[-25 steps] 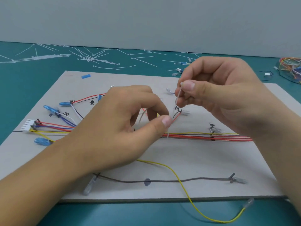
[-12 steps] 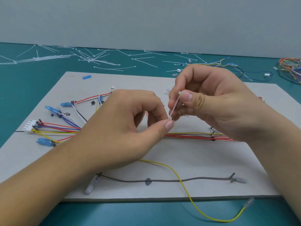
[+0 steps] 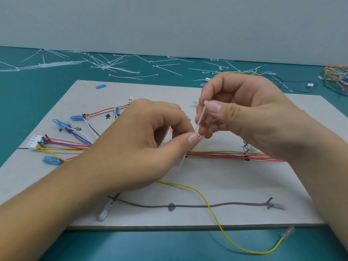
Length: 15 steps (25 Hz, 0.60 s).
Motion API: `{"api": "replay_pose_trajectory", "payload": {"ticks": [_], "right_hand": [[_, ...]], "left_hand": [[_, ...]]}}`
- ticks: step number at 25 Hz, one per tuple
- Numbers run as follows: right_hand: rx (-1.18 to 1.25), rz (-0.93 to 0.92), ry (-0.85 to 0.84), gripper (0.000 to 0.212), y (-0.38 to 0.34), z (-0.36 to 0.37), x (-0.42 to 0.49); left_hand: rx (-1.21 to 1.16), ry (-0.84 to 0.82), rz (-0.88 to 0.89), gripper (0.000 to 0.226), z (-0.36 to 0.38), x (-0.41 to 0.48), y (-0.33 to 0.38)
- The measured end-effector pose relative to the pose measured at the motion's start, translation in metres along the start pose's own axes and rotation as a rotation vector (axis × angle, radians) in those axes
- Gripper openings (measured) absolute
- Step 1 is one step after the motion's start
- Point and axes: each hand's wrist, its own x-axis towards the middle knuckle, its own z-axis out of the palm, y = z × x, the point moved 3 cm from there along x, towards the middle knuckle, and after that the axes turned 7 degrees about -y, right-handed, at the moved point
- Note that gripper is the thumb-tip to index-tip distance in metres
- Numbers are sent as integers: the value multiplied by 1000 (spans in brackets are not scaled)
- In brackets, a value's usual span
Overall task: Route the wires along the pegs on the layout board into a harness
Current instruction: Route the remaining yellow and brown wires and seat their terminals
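Note:
A grey layout board (image 3: 216, 178) lies on the teal table. A bundle of red, yellow and grey wires (image 3: 222, 155) runs across its middle past small dark pegs (image 3: 246, 158). My right hand (image 3: 243, 113) pinches a thin white cable tie (image 3: 200, 118) between thumb and fingers, its head at the top. My left hand (image 3: 143, 146) pinches the tie's lower part and the wires at its fingertips. A white connector (image 3: 34, 141) and blue terminals (image 3: 50, 160) sit at the board's left. A grey wire (image 3: 188, 205) lies near the front; a loose yellow wire (image 3: 222, 228) trails off the board.
Several white cable ties (image 3: 105, 65) are scattered on the table behind the board. A tangle of coloured wires (image 3: 337, 74) lies at the far right, with loose wires and connectors (image 3: 263, 72) beside it. A small blue sleeve (image 3: 100, 86) rests on the board's back left.
My right hand has come down and left with the cable tie, meeting my left fingertips. The tie's lower end now reaches the wires at my left thumb.

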Motion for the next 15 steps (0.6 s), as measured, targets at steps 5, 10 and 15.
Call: {"api": "replay_pose_trajectory", "payload": {"ticks": [5,10,15], "right_hand": [[-54,-25,32,17,-2,-2,-2],[-49,-39,63,11,-5,-2,-3],[-63,-51,70,7,-7,-1,-2]], "left_hand": [[-31,-29,-45,19,0,1,-3],[-26,-37,-51,18,1,1,-2],[-25,-44,-51,17,1,0,-1]]}}
